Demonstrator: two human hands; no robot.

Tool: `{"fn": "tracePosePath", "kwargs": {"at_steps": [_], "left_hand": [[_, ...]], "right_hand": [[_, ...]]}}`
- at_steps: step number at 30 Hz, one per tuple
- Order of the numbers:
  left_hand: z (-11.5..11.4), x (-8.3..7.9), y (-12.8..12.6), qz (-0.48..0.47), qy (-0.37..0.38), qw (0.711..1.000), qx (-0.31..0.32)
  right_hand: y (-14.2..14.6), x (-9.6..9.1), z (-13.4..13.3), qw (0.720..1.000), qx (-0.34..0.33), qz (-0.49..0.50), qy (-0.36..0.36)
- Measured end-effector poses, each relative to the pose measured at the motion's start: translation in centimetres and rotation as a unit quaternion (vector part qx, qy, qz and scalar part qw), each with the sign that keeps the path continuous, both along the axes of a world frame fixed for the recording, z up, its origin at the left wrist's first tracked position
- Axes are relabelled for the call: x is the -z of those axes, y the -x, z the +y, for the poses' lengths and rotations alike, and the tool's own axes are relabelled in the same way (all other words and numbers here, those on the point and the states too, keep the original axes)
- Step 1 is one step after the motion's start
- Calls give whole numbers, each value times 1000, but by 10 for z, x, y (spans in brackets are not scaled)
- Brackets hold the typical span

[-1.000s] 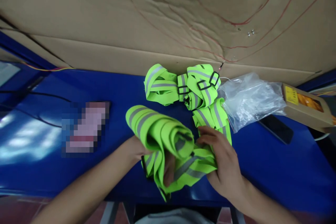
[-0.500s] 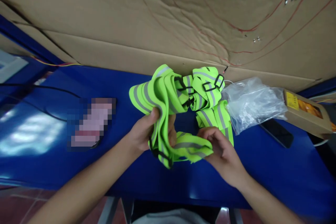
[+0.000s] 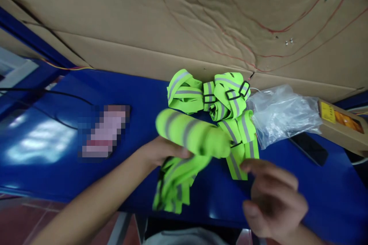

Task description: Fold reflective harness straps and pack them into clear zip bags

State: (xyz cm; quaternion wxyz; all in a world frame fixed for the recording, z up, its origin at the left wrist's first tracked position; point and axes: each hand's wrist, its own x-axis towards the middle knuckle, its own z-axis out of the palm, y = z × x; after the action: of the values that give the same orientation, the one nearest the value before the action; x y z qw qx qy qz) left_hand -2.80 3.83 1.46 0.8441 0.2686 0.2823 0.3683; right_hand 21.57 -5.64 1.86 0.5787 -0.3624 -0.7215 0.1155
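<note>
A folded bundle of neon-green reflective strap (image 3: 191, 132) with grey stripes is gripped at its middle by my left hand (image 3: 168, 150), above the blue table. Its top forms a thick, blurred loop, and loose folds with a black buckle hang below my fingers. My right hand (image 3: 276, 195) is off to the right, clear of the bundle, with its fingers loosely bent and thumb apart and nothing between them. Behind the held bundle lie more reflective straps: one coil (image 3: 185, 93) on the left, a pile with black buckles (image 3: 230, 93), and flat folded lengths (image 3: 243, 138).
A clear plastic bag (image 3: 284, 113) lies right of the straps, beside a cardboard box (image 3: 342, 124) and a dark phone (image 3: 310, 148). A pixelated pinkish phone-like object (image 3: 106, 130) rests at left near black cables (image 3: 57, 91). A cardboard panel (image 3: 129, 19) stands along the table's back.
My right hand has let go of the strap and pulled away toward the lower right. The bundle in my left hand has tilted over, its loop now pointing right and its folds hanging down.
</note>
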Motion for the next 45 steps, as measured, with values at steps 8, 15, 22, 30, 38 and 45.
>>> {"fn": "tracePosePath", "kwargs": {"at_steps": [8, 15, 22, 30, 38, 45], "left_hand": [[-14, -6, -44, 176, -146, 961, 152], [-22, -4, -49, 163, -70, 959, 222], [-41, 18, -55, 38, -21, 941, 335], [-35, 19, -46, 76, -150, 915, 367], [-26, 10, -45, 62, -257, 907, 329], [-26, 11, -39, -52, -54, 904, 421]], "right_hand": [[-8, -3, 17, 958, 47, -105, 263], [-5, -6, 16, 944, 63, -8, 325], [-7, 3, 25, 805, -25, 211, 555], [-14, 0, 27, 930, -5, -110, 350], [-8, 4, 14, 901, -80, -205, 375], [-4, -2, 18, 912, -49, -125, 387]]}}
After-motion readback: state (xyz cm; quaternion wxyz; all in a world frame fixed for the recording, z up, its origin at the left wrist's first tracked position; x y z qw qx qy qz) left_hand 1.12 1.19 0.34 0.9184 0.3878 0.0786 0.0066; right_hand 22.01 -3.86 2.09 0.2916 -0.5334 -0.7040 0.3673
